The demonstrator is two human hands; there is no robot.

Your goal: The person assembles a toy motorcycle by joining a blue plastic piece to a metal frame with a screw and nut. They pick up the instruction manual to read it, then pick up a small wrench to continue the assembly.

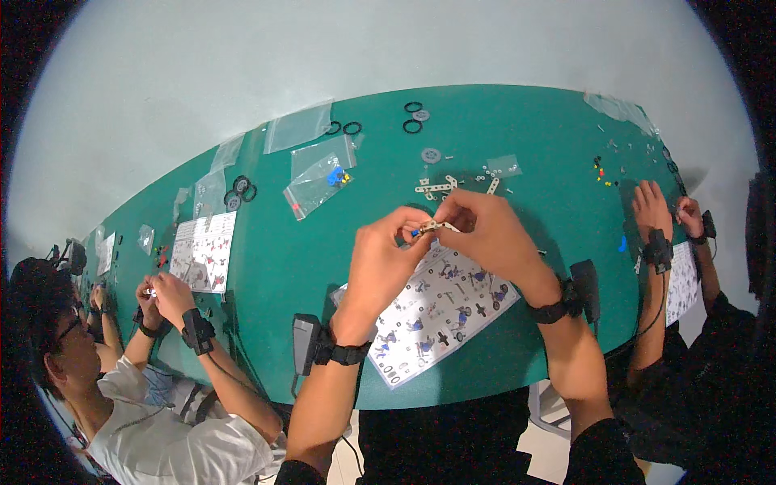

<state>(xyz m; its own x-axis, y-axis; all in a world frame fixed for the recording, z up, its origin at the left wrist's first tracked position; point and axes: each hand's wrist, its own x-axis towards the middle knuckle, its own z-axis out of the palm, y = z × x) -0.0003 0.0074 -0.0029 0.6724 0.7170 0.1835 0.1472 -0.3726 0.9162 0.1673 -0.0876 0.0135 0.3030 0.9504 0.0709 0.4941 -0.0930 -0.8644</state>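
Over the middle of the green table, my left hand (385,257) and my right hand (490,234) meet with fingertips pinched. Between them is a small model part (428,228), pale with a bit of blue; the fingers hide much of it. Beneath my hands lies a printed instruction sheet (440,315) with pictures of small vehicles. Just beyond my fingers are pale perforated strips (437,188), with another perforated strip (493,186) beside my right hand. Small nuts (485,172) lie by a little clear bag (505,166).
Further back are a grey wheel (431,155) and black tyre rings (412,127). Clear bags (319,179) lie left, one with blue and yellow pieces. A person (174,299) works at left, another person's hand (651,208) rests at right. The table's (307,275) near edge curves before me.
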